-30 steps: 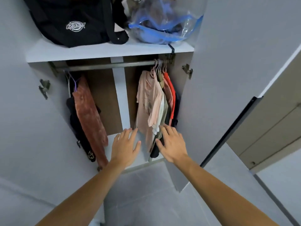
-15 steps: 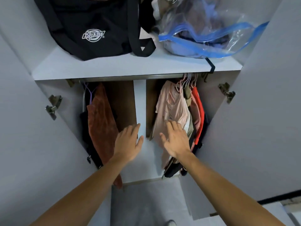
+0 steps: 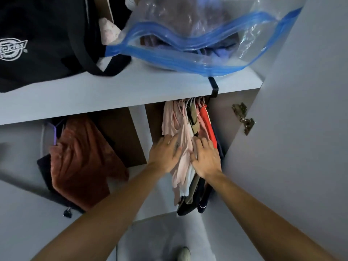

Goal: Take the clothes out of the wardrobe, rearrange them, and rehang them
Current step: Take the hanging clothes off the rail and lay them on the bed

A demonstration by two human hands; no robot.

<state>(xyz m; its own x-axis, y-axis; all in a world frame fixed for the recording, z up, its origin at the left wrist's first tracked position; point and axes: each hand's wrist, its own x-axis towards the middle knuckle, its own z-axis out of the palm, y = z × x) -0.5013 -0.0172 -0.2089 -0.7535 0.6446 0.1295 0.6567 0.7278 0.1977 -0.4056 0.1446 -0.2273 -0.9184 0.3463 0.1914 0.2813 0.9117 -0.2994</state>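
Wardrobe (image 3: 131,87) | left hand (image 3: 165,153), right hand (image 3: 206,157) flat (fingers straight) on hanging clothes (image 3: 183,129), no grip

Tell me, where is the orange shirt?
The orange shirt hangs on the right, near the door hinge, just above the right hand.

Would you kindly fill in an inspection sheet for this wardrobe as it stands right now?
Surface: white shelf above the hanging space.
Job's things: bunched clothes hang at right, pink garment in front, orange one behind; rust garment hangs at left.
Clutter: black bag and blue-edged clear bag on the shelf.
Grippers: left hand and right hand lie flat on the bunch, fingers straight.
Cables: nothing seen.
Surroundings: open door with hinge at right; shoe on the floor.
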